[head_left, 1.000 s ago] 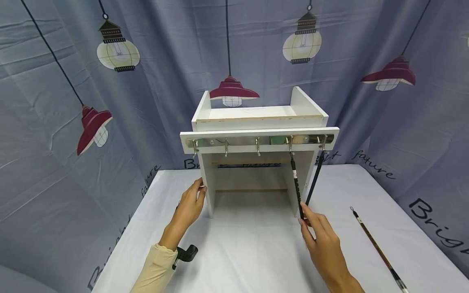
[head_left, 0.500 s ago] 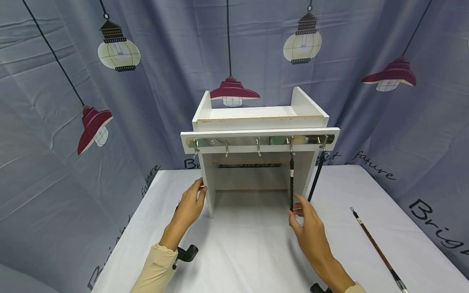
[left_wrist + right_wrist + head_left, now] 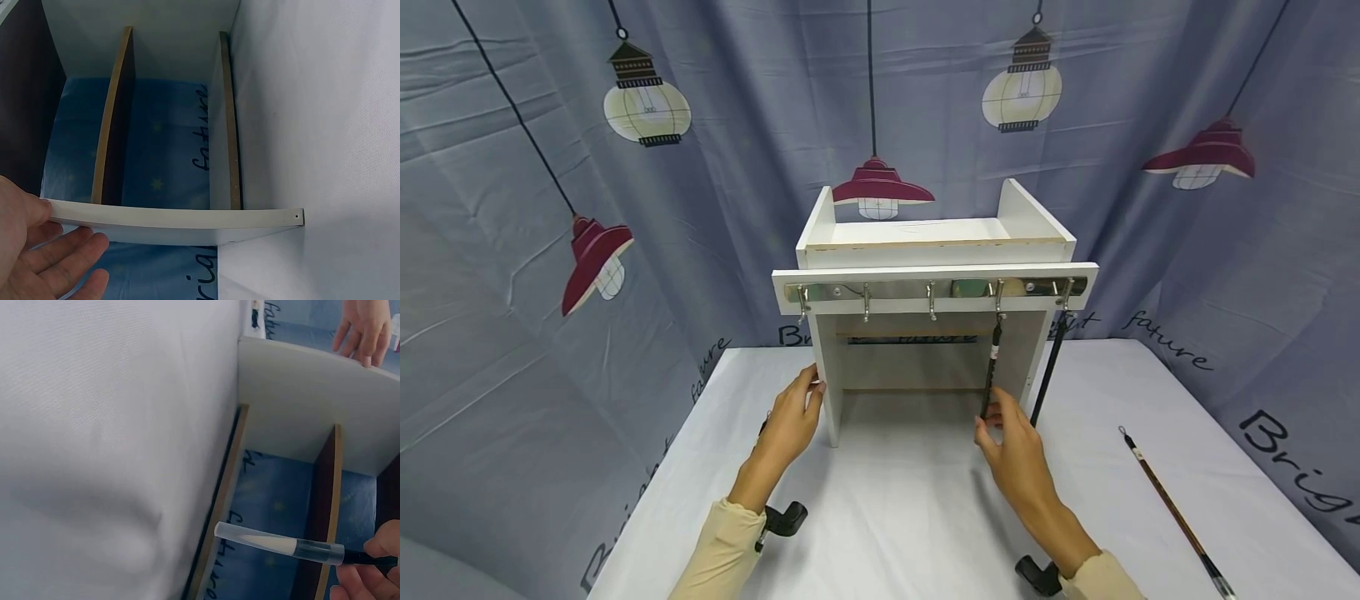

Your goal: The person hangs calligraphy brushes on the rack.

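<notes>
In the head view, my left hand (image 3: 785, 422) touches the front edge of the white rack's left side panel (image 3: 829, 392); in the left wrist view this hand (image 3: 44, 250) has its thumb at the panel edge and its fingers loosely spread. A black brush (image 3: 992, 367) hangs from the fourth hook (image 3: 999, 298), tilted with its lower end to the left. My right hand (image 3: 1022, 467) pinches that lower part. Seen from the right wrist, the brush's pale tip is inside a clear cap (image 3: 281, 544), beyond the fingertips (image 3: 356, 581).
Another dark brush (image 3: 1051, 367) hangs from the rightmost hook (image 3: 1066, 293). A brown brush (image 3: 1176, 510) lies on the white tabletop (image 3: 880, 517) at the right. Three hooks on the left of the rail (image 3: 887, 275) carry nothing. A patterned curtain (image 3: 760, 108) stands behind.
My right hand has moved left and slightly up with the lower part of the black brush, whose lower end has swung from right to left. My left hand has stayed at the panel.
</notes>
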Motion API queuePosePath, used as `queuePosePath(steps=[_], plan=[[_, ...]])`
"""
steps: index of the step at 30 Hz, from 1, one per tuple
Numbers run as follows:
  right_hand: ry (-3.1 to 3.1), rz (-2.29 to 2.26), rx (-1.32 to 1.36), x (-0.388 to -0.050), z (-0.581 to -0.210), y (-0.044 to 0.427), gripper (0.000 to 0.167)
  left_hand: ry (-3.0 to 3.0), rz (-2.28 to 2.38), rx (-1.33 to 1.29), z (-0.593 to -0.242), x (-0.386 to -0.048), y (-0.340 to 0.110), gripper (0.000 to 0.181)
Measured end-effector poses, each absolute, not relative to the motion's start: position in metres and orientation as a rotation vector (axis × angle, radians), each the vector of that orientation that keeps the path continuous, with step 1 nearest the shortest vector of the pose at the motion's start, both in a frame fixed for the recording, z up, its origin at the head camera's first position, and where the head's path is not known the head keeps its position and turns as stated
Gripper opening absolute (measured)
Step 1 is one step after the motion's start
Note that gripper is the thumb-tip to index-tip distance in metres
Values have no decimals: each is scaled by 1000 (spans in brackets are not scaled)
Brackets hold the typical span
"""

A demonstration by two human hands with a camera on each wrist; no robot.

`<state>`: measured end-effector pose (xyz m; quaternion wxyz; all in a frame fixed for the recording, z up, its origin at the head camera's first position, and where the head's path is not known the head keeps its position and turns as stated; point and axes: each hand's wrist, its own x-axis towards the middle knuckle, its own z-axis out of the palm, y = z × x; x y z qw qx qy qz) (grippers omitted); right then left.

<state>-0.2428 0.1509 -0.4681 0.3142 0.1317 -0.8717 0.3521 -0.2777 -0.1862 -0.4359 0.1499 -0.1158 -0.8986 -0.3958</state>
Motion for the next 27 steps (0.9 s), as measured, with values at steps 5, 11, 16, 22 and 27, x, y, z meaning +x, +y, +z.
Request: queuePosePath(steps=[5,11,16,22,27], plan=[[-2315,946,342,-247,-468,149,54,-2578,-1136,-332,-437,-278,-186,44],[-2357,942,342,-248,-467,150,55,-2572,-1142,-328,-439,-278,-186,44],[-2356,891,343,-240,-465,155,59,-2570,-1131,-333,-440,-278,-186,44],[-2301,728,346,-211,-456,179,59,-2570,-1127,-335,-439,-278,-186,42],[-2278,632,260,-186,-449,218,44,-2577,-1126,-337,-436,-277,-187,42]])
